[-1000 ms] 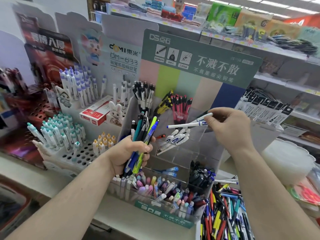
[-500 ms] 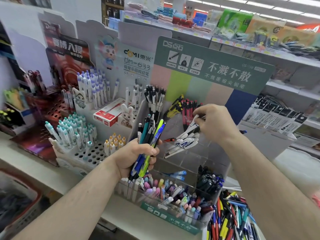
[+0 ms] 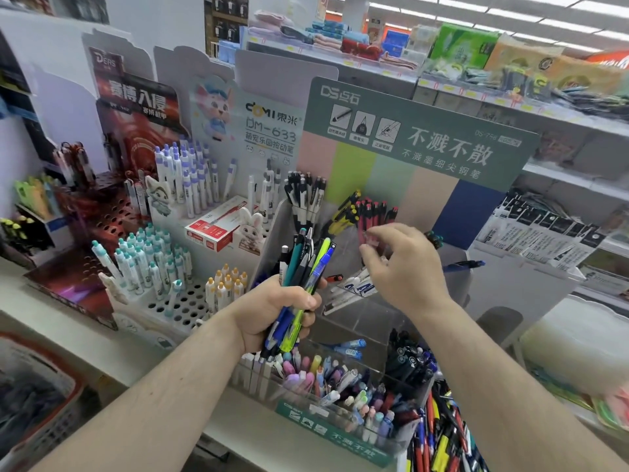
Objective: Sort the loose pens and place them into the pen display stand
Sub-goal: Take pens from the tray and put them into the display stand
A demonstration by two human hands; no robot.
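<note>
Crowding the left of the white counter (image 3: 51, 321), a red perforated stand (image 3: 102, 229) and a white perforated stand (image 3: 177, 308) of teal-capped pens leave only a narrow strip of bare counter along the near edge. Next comes the clear acrylic pen display stand (image 3: 360, 321) under its green header card (image 3: 418, 137), with store shelves (image 3: 561, 178) rising behind. The left hand (image 3: 272, 311) holds a bundle of loose pens (image 3: 303, 270) in a closed fist, tips fanned upward, just in front of the stand's left wall. To its right, white-and-blue pens (image 3: 354, 287) lie slanted in a middle compartment. The right hand (image 3: 405, 267) hovers directly over them, fingers loosely curled and empty, blurred. At the lower right edge a heap of mixed pens (image 3: 439, 437) lies beside the stand's front bin.
</note>
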